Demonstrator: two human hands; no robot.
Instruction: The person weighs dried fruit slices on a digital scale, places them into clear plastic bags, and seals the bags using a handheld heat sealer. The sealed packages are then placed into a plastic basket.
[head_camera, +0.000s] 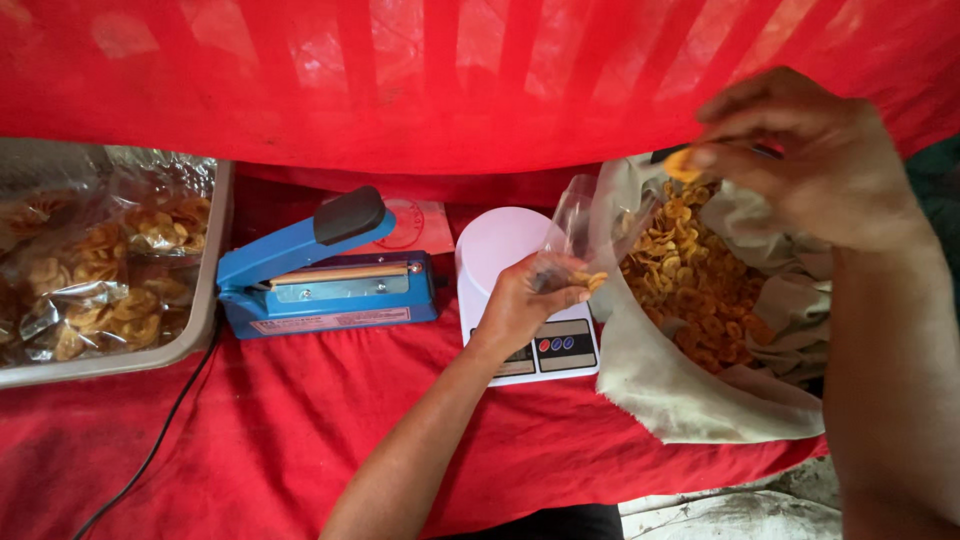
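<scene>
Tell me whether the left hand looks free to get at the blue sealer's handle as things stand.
Probably not yet: the left hand holds a clear bag over the scale. The path to the sealer itself looks unobstructed.

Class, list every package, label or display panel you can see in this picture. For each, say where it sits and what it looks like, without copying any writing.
Clear plastic bag: held by the left hand above the scale, nearly empty.
Sealed clear packets of chips: in the grey tray at left, crinkled, golden contents.
Label strip: along the blue sealer's front, pale and narrow.
Scale panel: front of the white scale, round coloured buttons.
Cloth sack: right, beige, open, full of chips.
</scene>
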